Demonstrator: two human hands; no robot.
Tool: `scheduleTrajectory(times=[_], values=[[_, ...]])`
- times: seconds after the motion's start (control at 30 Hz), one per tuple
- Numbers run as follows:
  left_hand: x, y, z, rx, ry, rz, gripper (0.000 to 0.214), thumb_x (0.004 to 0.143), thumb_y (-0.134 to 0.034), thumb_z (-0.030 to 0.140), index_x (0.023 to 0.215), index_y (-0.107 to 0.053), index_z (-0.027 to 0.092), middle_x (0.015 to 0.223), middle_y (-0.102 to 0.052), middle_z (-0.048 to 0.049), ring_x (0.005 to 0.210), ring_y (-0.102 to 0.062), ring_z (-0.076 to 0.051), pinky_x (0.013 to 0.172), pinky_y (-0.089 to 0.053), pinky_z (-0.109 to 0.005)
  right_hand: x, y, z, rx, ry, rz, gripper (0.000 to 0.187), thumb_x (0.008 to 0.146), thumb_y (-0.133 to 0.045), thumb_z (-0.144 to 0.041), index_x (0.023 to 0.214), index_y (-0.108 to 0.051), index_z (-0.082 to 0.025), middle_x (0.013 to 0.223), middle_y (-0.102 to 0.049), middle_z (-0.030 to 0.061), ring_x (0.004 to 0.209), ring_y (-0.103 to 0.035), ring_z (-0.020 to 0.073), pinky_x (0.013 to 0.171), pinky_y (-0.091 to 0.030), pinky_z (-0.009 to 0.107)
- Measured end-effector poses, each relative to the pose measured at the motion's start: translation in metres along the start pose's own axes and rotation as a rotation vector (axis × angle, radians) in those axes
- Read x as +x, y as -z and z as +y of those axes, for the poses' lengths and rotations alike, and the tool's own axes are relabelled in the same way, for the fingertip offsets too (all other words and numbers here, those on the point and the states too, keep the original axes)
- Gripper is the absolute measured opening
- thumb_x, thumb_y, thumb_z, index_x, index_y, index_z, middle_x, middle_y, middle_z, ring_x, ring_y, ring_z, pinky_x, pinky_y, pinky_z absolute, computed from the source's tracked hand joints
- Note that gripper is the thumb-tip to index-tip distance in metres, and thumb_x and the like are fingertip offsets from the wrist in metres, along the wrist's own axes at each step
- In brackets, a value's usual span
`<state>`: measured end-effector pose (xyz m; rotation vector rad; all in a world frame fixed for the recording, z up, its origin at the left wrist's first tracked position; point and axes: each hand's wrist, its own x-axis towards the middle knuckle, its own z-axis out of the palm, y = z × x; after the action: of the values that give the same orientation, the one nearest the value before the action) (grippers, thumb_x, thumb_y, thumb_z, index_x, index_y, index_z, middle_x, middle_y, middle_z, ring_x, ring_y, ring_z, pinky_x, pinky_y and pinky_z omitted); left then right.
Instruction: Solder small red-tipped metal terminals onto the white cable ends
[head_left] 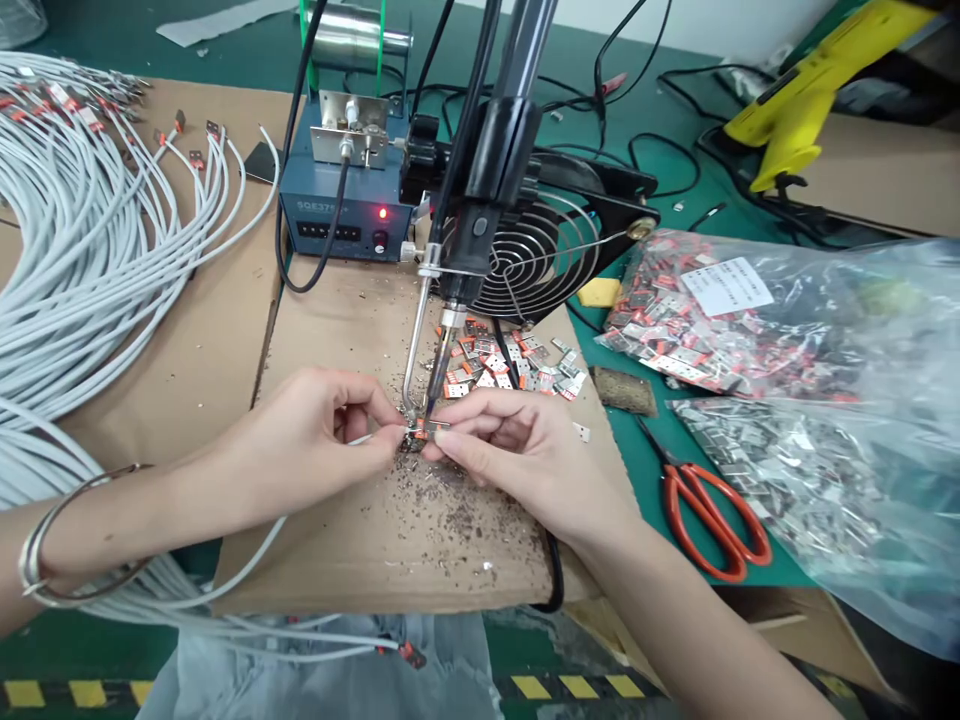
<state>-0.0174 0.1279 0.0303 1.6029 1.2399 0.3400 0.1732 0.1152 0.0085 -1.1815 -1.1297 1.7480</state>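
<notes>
Between the thumb and fingers of my left hand (322, 435) is the end of a grey cable (259, 555). My right hand (525, 450) pinches a small USB connector (424, 430) with an orange insert and metal shell. The cable end and the connector meet under the tip of a soldering iron (440, 375), which is mounted upright on a stand. Beside the tip, a thin bent solder feed tube (415, 355) comes down. My fingertips partly hide the joint, so I cannot tell whether solder is on it.
A blue solder feeder (345, 215) carries a solder spool (345, 40). Behind the iron stands a fan (525, 255). Loose connectors (491, 365) lie on cardboard (345, 330). Many cables (112, 270) are at left; orange-handled scissors (712, 520) and bagged parts (690, 320) at right.
</notes>
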Motion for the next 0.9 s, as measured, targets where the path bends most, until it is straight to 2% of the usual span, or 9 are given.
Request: scheduleTrajectory(times=[0.23,0.53,0.9], values=[[0.0016,-0.0003,0.0016,0.045,0.004,0.007,0.012,0.074,-0.056,0.023,0.07,-0.065,0.017,0.05,-0.044,0.0065,0.047,-0.039,-0.007,0.044,-0.029,-0.019,0.0007,0.0004,0.0004,-0.025,-0.002,0.004,0.008,0.068,-0.071,-0.016,0.074,-0.066,-0.017,0.062,-0.073,0.0016,0.051,-0.063,0.0082,0.039,-0.038,0.016],[0.0004,-0.0017,-0.0016,-0.045,-0.012,0.002,0.011,0.074,-0.057,0.023,0.072,-0.066,0.018,0.049,-0.043,0.007,0.046,-0.037,-0.007,0.042,-0.028,-0.018,0.0009,0.0049,0.0017,-0.001,0.0,-0.054,0.007,0.07,-0.071,-0.015,0.077,-0.069,-0.017,0.063,-0.073,0.0004,0.043,-0.054,0.0039,0.039,-0.036,0.015],[-0.0002,-0.0021,0.0004,-0.035,0.034,0.006,0.011,0.073,-0.058,0.024,0.071,-0.066,0.017,0.049,-0.043,0.0067,0.046,-0.038,-0.007,0.043,-0.028,-0.019,-0.0005,0.0048,0.0015,0.042,-0.004,-0.069,0.008,0.071,-0.072,-0.015,0.077,-0.07,-0.018,0.063,-0.073,-0.0006,0.046,-0.059,0.0046,0.039,-0.039,0.013]])
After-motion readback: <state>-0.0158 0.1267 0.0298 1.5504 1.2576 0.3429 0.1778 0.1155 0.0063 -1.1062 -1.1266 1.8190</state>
